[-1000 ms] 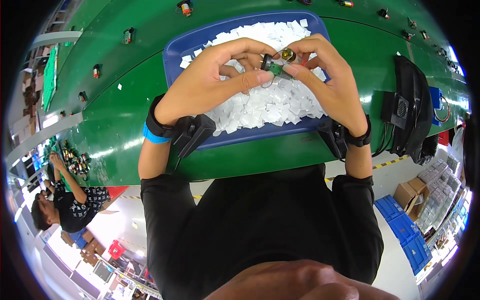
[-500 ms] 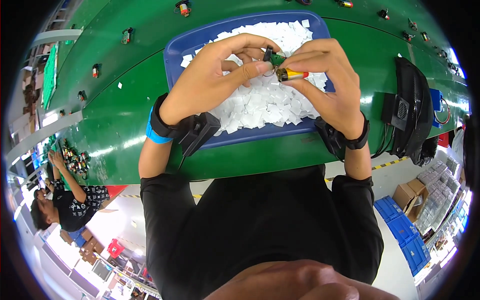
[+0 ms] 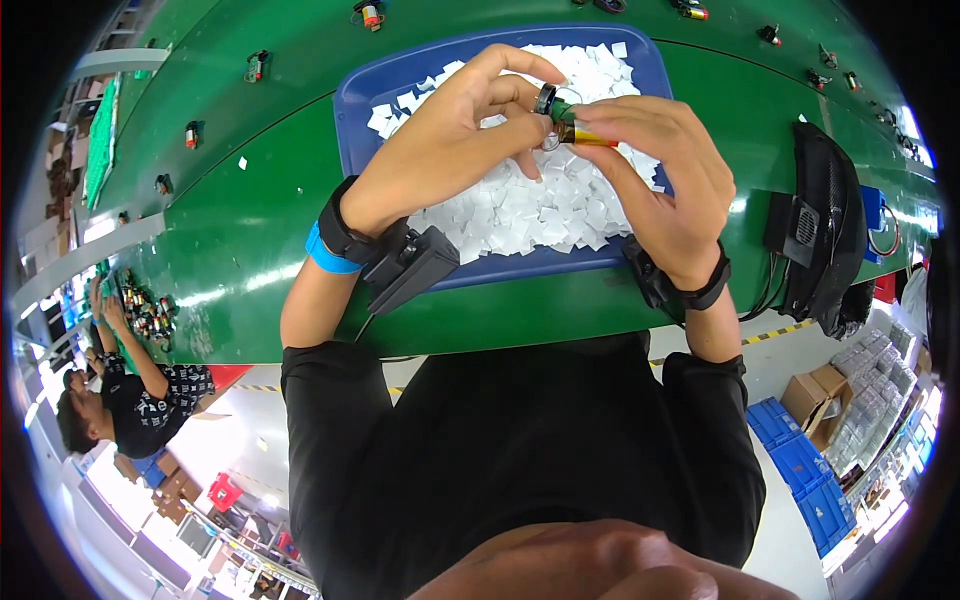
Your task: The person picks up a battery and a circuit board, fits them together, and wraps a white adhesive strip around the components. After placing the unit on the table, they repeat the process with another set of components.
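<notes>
1. Near edge of the green tabletop (image 3: 250,230): a cord (image 3: 366,326) hangs from the left wrist's black module (image 3: 425,268). It could catch on that edge and jerk the wrist.
2. Blue tray (image 3: 540,263), along the middle of the near edge, filled with white slips (image 3: 545,215). A small piece dropped here could sink among them and be hard to spot.
3. Left hand (image 3: 450,145), above the tray's left half: thumb and fingertips pinch the black cap (image 3: 545,99).
4. Right hand (image 3: 680,165), above the tray's right half: thumb and fingers pinch the yellow-red cell (image 3: 585,134). Whether they also press the green board (image 3: 563,111), I cannot tell.
5. Cap, board and cell sit together above the tray, toward its far edge. A thin wire (image 3: 550,143) loops beside the cell; pulling the hands apart could strain its joint, and twisting could bend the board.
6. Right edge of the tabletop: a black pouch (image 3: 830,220), well apart from the hands.
7. Far edge, toward the left corner: loose parts, one red and yellow (image 3: 371,15); these could roll if knocked.
</notes>
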The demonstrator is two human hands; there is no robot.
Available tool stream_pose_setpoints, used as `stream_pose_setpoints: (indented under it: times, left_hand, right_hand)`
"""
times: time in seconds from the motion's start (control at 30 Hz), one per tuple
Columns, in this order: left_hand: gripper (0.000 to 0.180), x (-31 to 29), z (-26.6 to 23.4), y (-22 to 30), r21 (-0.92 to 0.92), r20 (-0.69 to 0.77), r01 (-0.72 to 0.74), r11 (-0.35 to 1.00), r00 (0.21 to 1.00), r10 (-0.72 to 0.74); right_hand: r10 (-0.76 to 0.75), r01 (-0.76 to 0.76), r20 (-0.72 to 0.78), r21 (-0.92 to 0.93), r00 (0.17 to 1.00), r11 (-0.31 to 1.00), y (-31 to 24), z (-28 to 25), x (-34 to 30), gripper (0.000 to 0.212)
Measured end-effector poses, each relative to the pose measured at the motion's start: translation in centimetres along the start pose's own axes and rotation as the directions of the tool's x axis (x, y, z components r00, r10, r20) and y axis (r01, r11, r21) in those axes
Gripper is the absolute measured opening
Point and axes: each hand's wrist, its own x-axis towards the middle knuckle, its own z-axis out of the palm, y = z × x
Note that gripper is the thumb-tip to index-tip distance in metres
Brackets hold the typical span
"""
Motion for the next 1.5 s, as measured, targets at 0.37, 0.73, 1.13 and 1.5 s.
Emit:
stream_pose_setpoints:
  times: [0.37,0.73,1.13,1.5]
  left_hand:
    - [0.032,-0.1,1.0,-0.9,0.048,-0.040,-0.043,0.998,0.998,0.045]
    - [0.036,0.0,0.6,-0.3,0.009,-0.024,0.038,0.999,0.999,-0.037]
    - [0.034,0.2,0.7,-1.4,0.012,-0.159,-0.185,0.983,0.970,0.185]
    - [0.034,0.3,1.3,-2.1,0.065,-0.172,-0.361,0.930,0.914,0.367]
  right_hand:
    - [0.046,-0.057,-0.102,-0.102,0.994,0.993,0.3,0.6,-0.4,0.027]
    - [-0.052,0.049,-0.016,-0.153,0.999,0.987,0.3,-1.0,0.9,0.027]
    - [0.462,-0.485,0.146,0.291,0.875,0.825,-0.3,-0.9,0.0,0.016]
    - [0.405,-0.403,0.060,0.307,0.912,0.862,-0.5,-0.5,-0.4,0.018]
